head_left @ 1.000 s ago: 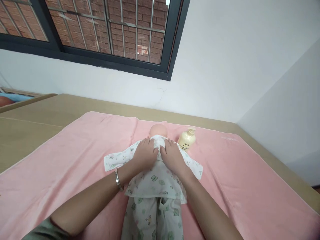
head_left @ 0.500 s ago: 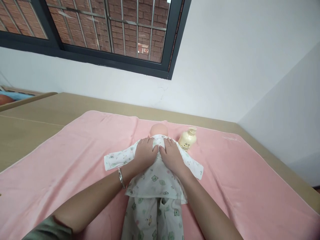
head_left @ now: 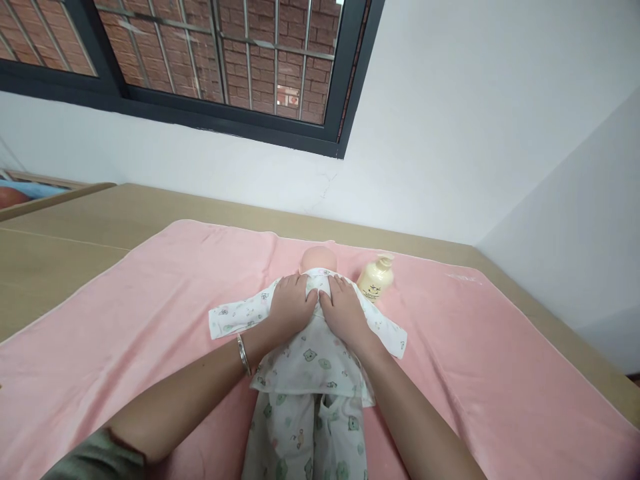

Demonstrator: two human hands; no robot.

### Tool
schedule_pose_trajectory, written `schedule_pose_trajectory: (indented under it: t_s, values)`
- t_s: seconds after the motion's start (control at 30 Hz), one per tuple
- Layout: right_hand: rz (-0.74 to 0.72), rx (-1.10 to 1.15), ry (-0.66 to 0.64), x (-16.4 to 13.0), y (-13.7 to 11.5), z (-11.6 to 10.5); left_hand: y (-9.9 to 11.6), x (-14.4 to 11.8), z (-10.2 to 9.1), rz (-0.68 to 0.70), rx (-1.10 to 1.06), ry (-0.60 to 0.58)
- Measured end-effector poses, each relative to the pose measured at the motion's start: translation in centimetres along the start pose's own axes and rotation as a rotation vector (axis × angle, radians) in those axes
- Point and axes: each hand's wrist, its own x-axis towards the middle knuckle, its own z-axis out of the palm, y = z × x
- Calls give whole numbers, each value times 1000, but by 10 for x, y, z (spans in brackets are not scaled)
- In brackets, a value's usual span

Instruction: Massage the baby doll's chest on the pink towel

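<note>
Both hands' fingers [head_left: 300, 287] lie flat, spread on the doll [head_left: 310, 353]; bottle [head_left: 376, 280] near right.

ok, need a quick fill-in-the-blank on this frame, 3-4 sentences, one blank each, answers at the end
1. The left hand and the right hand both lie flat on the upper back of the ____.
2. The doll lies on a ____ towel.
3. A cream pump bottle stands on the towel on the doll's ____ side, near its head.
4. A metal bangle sits on the ____ wrist.

Missing words: doll; pink; right; left
</note>
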Motion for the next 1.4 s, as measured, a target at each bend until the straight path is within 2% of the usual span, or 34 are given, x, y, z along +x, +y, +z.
schedule_pose_trajectory:
  t_s: [0.53, 0.77, 1.07, 1.13, 1.27, 1.4]
  values:
    - [16, 25, -2, 0, 1, 3, -1, 0, 1, -2, -2, 17]
    - [-15, 96, 2, 2, 10, -7, -2, 0, 1, -4, -28, 32]
    - [-30, 180, 4, 6, 18, -13, 12, -16, 1, 139, 26, 150]
    - [-4, 129, -4, 5, 14, -13, 11, -15, 0, 125, -8, 131]
    - [55, -74, -8, -4, -3, -8, 3, -2, -4, 11, -49, 1]
    - [-20, -172, -2, -21, -21, -1, -3, 8, -7, -22, -22, -72]
